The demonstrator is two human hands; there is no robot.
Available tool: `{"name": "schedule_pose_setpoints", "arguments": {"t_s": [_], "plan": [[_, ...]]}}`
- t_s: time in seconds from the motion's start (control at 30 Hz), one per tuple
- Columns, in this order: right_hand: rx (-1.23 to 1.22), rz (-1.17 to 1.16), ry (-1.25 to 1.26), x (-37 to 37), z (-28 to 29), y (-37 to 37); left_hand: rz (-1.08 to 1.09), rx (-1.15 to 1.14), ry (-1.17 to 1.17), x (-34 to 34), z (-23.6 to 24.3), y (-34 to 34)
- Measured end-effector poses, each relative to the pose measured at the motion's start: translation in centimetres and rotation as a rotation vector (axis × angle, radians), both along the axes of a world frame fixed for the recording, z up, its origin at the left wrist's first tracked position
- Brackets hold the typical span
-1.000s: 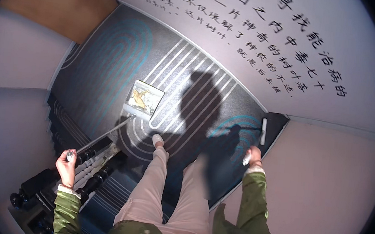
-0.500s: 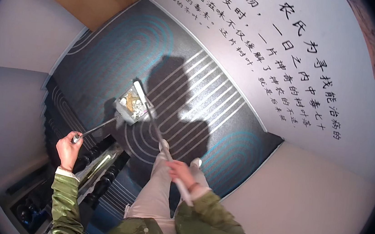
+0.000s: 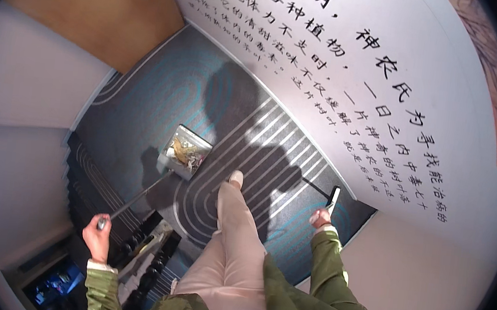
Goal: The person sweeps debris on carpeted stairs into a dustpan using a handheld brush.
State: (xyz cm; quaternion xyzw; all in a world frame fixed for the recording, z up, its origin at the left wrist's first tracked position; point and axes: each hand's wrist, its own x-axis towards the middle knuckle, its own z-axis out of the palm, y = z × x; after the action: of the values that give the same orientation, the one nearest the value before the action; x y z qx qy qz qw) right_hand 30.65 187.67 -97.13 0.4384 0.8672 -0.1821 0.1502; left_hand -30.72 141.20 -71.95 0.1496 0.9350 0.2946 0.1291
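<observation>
Head view: left hand was wrapped fully round the dustpan handle, dustpan with litter in it ahead-left of the pale shoe, carpet contact unclear, while right hand was closed round the white-and-black broom, which stuck out right of the shoe.

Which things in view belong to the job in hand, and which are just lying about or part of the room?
In use: long-handled dustpan, in left hand; debris inside it; long-handled sweeper, in right hand.
Just surroundings: brown panel; lettered wall; railing.
</observation>
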Motion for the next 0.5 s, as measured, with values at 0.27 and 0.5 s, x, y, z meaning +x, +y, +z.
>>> {"name": "schedule_pose_setpoints", "arguments": {"t_s": [0.27, 0.5], "plan": [[-0.795, -0.650, 0.453, -47.5, -0.1, -13.1, 0.113, -0.115, 0.061, -5.0, 4.2, 4.6], [-1.390, -1.049, 0.541, -43.9, 8.1, -15.0, 0.179, -0.183, 0.144, -8.9, 4.9, 3.6]]}}
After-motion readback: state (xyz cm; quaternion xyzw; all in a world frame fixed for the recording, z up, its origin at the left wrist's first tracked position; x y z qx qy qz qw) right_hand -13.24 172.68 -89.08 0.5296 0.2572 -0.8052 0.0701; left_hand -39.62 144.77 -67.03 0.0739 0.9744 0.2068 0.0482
